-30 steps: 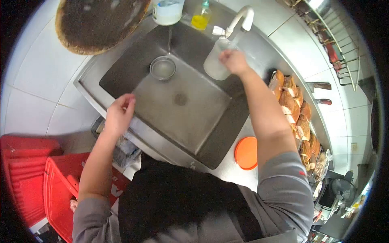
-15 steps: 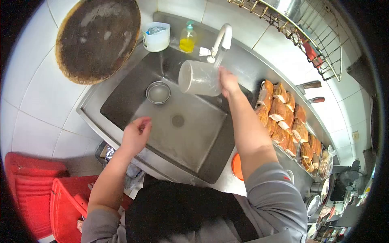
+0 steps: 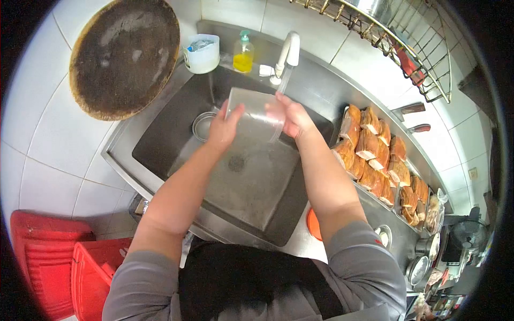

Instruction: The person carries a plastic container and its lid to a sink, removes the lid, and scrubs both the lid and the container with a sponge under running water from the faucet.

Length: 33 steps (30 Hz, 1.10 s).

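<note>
A clear plastic container (image 3: pixel 254 109) lies tilted on its side above the sink (image 3: pixel 235 195), under the white faucet (image 3: pixel 289 51). What looks like running water falls from the spout beside its right end. My left hand (image 3: pixel 225 125) grips the container's left end, thumb along the wall. At the opposite end, my right hand (image 3: pixel 295 117) holds the rim; some of its fingers show blurred through the plastic. A small round metal bowl (image 3: pixel 202 126) rests in the sink behind my left hand, which partly covers it.
Behind the sink stand a soap bottle (image 3: pixel 243 56) and a white tub (image 3: pixel 202 58). A round dark board (image 3: pixel 126 59) leans at left. Trays of browned meat pieces (image 3: pixel 368 144) line the right counter, near two knives (image 3: pixel 412 108). A wire rack (image 3: pixel 396 43) hangs above.
My left hand has come up from over the sink's front left and taken hold of the container. The container has turned and shifted slightly, with my right hand still on it.
</note>
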Each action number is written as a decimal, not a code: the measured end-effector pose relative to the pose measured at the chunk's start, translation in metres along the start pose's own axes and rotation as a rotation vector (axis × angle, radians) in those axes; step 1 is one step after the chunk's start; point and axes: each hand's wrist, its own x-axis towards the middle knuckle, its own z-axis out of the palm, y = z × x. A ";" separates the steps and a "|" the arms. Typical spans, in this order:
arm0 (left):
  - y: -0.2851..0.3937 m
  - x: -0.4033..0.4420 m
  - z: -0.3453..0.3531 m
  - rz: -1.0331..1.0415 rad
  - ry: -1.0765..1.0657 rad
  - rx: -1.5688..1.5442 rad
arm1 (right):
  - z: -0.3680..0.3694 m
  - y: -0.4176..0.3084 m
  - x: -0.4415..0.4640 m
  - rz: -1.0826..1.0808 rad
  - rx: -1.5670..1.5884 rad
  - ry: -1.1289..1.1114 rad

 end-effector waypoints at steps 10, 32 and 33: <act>0.011 0.008 0.025 -0.567 -0.020 -0.247 | -0.003 -0.027 0.042 -0.225 -0.746 0.372; 0.015 0.010 0.067 -0.306 -0.135 -0.084 | -0.027 -0.045 -0.087 -0.615 -1.867 0.183; 0.018 -0.001 0.063 -0.329 -0.153 -0.069 | -0.034 -0.041 -0.086 -0.635 -1.856 0.095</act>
